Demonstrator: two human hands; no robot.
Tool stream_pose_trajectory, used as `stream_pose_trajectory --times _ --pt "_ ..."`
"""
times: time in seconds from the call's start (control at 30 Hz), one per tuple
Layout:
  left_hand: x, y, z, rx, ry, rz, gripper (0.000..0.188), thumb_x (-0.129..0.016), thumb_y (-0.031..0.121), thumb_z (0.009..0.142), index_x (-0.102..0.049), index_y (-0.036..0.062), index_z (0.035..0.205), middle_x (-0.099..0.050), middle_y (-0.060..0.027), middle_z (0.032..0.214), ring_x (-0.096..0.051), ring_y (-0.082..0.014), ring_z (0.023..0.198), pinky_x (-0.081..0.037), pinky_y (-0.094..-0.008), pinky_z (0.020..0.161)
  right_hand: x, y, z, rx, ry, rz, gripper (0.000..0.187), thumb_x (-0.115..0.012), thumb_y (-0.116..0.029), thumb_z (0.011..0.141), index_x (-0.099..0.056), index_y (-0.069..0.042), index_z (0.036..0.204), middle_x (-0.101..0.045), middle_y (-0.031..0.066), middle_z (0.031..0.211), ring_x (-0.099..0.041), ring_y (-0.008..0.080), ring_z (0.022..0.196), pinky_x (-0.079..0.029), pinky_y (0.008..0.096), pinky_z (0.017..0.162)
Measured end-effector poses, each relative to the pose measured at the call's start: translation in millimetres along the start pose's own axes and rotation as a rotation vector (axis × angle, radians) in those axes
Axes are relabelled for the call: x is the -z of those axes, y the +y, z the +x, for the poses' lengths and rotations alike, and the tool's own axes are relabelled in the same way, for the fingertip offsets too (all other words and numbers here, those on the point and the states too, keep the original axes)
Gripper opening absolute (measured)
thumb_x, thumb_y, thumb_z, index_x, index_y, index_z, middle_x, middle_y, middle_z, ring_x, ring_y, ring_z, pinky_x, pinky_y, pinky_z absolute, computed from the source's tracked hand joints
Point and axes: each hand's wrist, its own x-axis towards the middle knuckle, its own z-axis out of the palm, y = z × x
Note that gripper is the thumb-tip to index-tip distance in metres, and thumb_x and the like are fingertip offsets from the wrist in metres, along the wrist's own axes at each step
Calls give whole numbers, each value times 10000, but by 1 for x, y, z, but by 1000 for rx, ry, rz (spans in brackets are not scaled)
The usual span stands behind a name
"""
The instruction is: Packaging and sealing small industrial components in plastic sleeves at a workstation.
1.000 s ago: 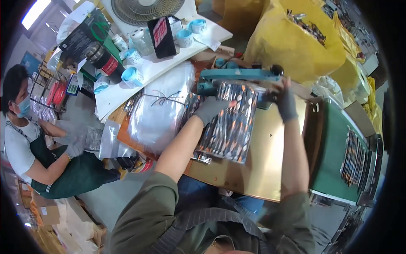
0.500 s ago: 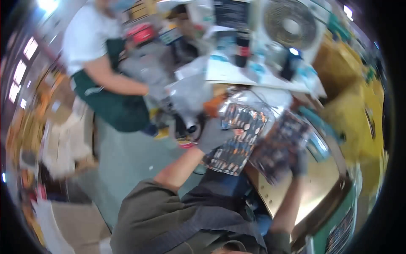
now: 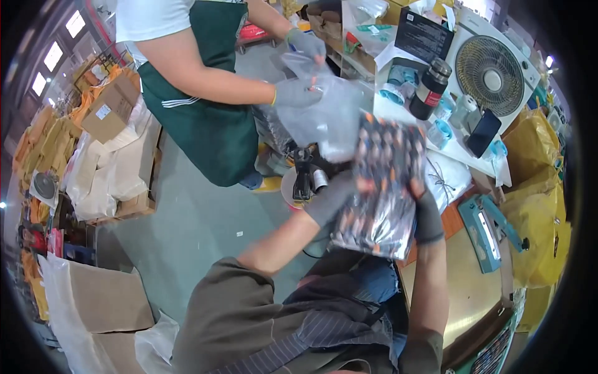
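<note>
In front of my body I hold a flat, dark packet (image 3: 381, 218) with an orange and white pattern, wrapped in shiny clear plastic. My left hand (image 3: 338, 198), in a grey fingerless glove, grips its left side, fingers on the front. On the right edge, my right hand (image 3: 427, 215) is closed, thumb upward and gloved the same way. The packet is blurred by motion; whether it is one or two pieces together I cannot tell. Just beyond it, a co-worker's gloved hands (image 3: 299, 93) hold a translucent plastic bag (image 3: 336, 118).
A teal lever-arm sealer (image 3: 488, 232) lies on the wooden worktop (image 3: 464, 280) at right. Behind stand a fan (image 3: 491, 76), a dark bottle (image 3: 430, 88), a phone (image 3: 483, 133) and blue tape rolls. Cardboard boxes (image 3: 109, 293) fill the left. A small bin (image 3: 291, 187) holds tools.
Earlier each hand held its own patterned packet, apart from each other. Now both hands grip together, raised slightly, and the view has turned left. The co-worker's bag has come nearer my packet.
</note>
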Motion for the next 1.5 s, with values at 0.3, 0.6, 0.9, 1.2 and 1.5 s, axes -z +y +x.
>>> stream_pose_trajectory --times 0.3,0.6,0.9,1.2,1.5 --pt "68 156 74 -261 179 -421 360 -509 298 841 -561 50 1096 -636 -135 985 -632 -279 848 -520 -441 789 74 -11 -55 92 174 -77 512 -528 -366 908 -392 -122 1337 -605 72 1104 -611 208 939 -506 366 751" --pt "81 174 57 -424 231 -202 388 -570 247 820 -552 20 1134 -622 -119 1028 -608 -247 931 -501 -364 799 130 5 -122 95 425 60 408 -504 -366 920 -486 -107 1235 -635 31 967 -613 169 858 -506 335 711" --pt "88 224 38 -203 -61 109 437 -325 344 982 -406 86 1325 -523 -50 1173 -515 -219 1064 -382 -370 984 163 23 -166 163 437 191 400 -497 -333 924 -485 -95 1245 -630 42 1046 -616 189 897 -513 371 754" --pt "47 243 55 -704 602 -220 548 -325 449 900 -493 102 1289 -506 -121 1298 -498 -333 1146 -399 -497 950 175 27 -190 169 482 264 333 -500 -320 928 -536 -92 1168 -631 35 992 -614 175 868 -508 330 713" --pt "-23 139 54 -830 248 408 504 -490 218 936 -316 -11 1350 -463 -173 1316 -490 -270 1188 -388 -395 983 161 36 -214 189 699 220 202 -570 -307 873 -564 -144 991 -588 11 828 -583 138 756 -482 329 660"
